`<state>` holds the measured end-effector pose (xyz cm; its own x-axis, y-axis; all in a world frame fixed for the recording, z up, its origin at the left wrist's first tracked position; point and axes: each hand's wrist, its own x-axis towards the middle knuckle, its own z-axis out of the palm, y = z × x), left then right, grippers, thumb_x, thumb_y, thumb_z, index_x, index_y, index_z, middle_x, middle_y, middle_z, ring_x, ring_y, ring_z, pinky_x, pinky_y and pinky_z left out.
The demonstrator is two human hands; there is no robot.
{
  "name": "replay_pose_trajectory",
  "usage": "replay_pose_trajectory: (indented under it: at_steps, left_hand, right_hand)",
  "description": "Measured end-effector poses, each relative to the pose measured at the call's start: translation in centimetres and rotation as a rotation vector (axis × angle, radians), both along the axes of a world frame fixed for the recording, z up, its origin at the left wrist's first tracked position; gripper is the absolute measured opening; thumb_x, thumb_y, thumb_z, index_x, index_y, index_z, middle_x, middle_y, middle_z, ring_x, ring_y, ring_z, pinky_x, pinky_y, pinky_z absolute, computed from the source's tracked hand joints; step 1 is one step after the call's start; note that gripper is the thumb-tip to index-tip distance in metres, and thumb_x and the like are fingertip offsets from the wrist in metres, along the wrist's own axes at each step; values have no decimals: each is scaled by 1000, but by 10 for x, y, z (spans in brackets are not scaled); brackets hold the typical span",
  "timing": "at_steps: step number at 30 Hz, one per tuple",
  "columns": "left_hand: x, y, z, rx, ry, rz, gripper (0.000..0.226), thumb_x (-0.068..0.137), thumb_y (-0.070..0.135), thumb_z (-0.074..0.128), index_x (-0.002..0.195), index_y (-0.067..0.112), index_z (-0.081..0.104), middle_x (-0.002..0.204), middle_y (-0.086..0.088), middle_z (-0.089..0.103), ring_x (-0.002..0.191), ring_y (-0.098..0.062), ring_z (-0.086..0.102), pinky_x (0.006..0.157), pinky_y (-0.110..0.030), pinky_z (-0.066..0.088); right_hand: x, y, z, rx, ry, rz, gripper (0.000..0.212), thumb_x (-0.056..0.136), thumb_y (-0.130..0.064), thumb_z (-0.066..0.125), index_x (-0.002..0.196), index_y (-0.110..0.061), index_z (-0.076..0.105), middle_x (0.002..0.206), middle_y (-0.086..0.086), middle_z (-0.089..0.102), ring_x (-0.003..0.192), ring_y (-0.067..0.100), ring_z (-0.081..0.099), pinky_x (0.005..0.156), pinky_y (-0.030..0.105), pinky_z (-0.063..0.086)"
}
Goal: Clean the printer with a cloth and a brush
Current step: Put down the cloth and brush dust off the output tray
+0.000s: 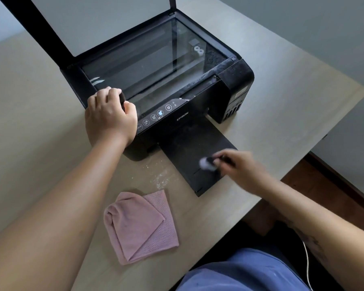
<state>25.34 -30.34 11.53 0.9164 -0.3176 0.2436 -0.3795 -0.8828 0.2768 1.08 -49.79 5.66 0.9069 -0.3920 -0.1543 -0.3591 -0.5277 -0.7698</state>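
Black printer (pixel 198 114) gripped by left hand (pixel 109 116); right hand (pixel 240 166) (blurred) holds brush (pixel 208 163).

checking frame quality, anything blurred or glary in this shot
Head view: the right hand and its brush are motion-blurred; the left hand, pink cloth and printer are sharp; the scanner glass reflects the raised lid.

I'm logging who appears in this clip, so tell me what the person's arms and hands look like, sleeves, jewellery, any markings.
Both forearms are bare to the frame edge, no sleeves showing. The left hand has no visible rings, watch or gloves. The right hand is motion-blurred, so rings can't be ruled out. Faint dark marks show on the right forearm.
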Motion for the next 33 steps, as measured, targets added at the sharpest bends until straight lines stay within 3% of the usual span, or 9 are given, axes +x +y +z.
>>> replay_pose_trajectory:
  at_steps: [2, 6, 10, 15, 17, 20, 25, 30, 33]
  left_hand:
    - [-1, 0, 0, 1, 1, 2, 43, 89, 33, 36, 124, 17, 54, 139, -7, 48, 125, -33, 39, 104, -42, 32]
    - [-3, 0, 1, -7, 0, 1, 43, 89, 32, 36, 125, 16, 54, 140, -7, 48, 126, -33, 38, 105, -42, 31]
    - [-3, -1, 1, -8, 1, 4, 45, 89, 32, 36, 127, 16, 53, 141, -7, 47, 127, -32, 38, 107, -42, 31]
    - [-3, 0, 0, -10, 4, 5, 46, 89, 33, 36, 128, 16, 53, 141, -7, 47, 127, -32, 38, 108, -41, 30]
    - [-3, 0, 0, -7, 0, 3, 47, 89, 33, 35, 129, 16, 53, 142, -7, 46, 128, -32, 38, 108, -41, 30]
    - [-3, -1, 1, -8, 0, 5, 45, 89, 32, 36, 128, 16, 53, 143, -7, 46, 128, -31, 38, 108, -41, 29]
    - [-5, 0, 1, 2, 3, 8, 41, 90, 30, 38, 126, 16, 53, 142, -7, 46, 129, -31, 37, 106, -41, 30]
    - [-6, -2, 3, 2, -1, 25, 40, 91, 28, 38, 126, 17, 54, 142, -4, 48, 130, -28, 38, 106, -40, 31]
    - [-9, -1, 2, 4, -4, 26, 41, 91, 27, 39, 128, 17, 54, 142, -3, 49, 130, -26, 38, 106, -41, 33]
  right_hand:
    - [-1, -11, -1, -184, -16, -236, 17, 93, -30, 58, 92, -15, 66, 71, 0, 64, 61, 18, 58, 51, 28, 39]
    - [-4, 34, -3, -53, 21, 268, 19, 88, -35, 61, 89, -17, 68, 77, -4, 66, 68, 14, 62, 62, 35, 51]
    - [-4, -18, 1, -263, 13, -339, 15, 93, -25, 54, 100, -18, 66, 74, -2, 63, 61, 14, 57, 51, 26, 43]
    - [-9, 31, -5, -167, 40, 295, 20, 87, -30, 60, 103, -22, 68, 84, -5, 70, 67, 6, 59, 64, 26, 51]
    - [-1, 25, 1, -65, -67, 143, 14, 89, -25, 63, 100, -20, 70, 79, -10, 68, 63, -1, 56, 58, 11, 41]
    - [-1, -3, 1, -101, -41, -339, 17, 94, -33, 53, 89, -19, 62, 68, -6, 62, 56, 5, 55, 47, 19, 34]
    - [-6, 36, -7, -184, 56, 331, 16, 91, -38, 48, 101, -28, 56, 71, -2, 63, 58, 21, 56, 52, 39, 48]
    - [12, -23, -5, -278, -46, -245, 18, 97, -29, 49, 108, -20, 60, 70, -1, 58, 53, 17, 50, 45, 28, 38]
    - [13, -7, -1, -355, -47, 199, 22, 97, -36, 46, 114, -25, 57, 77, 3, 67, 64, 29, 61, 50, 35, 46]
